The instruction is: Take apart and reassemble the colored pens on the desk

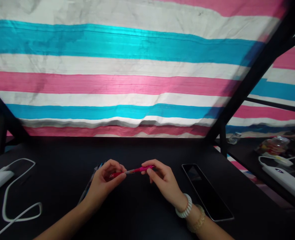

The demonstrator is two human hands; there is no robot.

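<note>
The left hand [106,180] and the right hand [166,181] are apart, each pinching one end of a red and pink pen [133,171]. The pen is in the middle, above the black tabletop [147,220]. A firm but soft pinch should work best, with both ends in one straight line (a bend could hurt the pen). Some blurry thin things [88,187] lie partly behind the left hand, and a phone [207,193] lies to the right, so small, slow moves are safest.

Head-worn view, facing forward and down, close above a black desk [142,216]
</note>
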